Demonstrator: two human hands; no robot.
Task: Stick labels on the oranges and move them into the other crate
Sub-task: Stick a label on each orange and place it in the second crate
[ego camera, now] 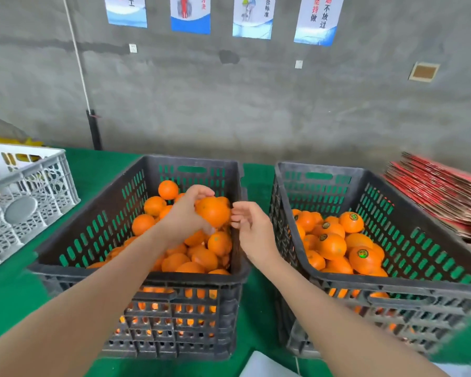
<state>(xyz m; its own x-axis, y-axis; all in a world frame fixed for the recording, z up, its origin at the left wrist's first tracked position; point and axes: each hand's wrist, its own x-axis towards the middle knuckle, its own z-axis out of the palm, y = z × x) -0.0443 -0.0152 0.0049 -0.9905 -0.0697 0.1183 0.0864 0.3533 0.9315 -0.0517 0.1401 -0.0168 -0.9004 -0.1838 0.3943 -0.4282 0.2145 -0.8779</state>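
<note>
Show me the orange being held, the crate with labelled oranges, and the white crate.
held orange (pixel 213 214), head view, middle of its peel.
crate with labelled oranges (pixel 378 286), head view, near rim.
white crate (pixel 52 186), head view, side wall.

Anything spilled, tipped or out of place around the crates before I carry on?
Nothing spilled: left crate and right crate stand upright, oranges inside. Only the red cardboard stack far right is fanned unevenly.

both crate tops lie open, but the adjoining crate walls (pixel 256 213) stand between them
</note>
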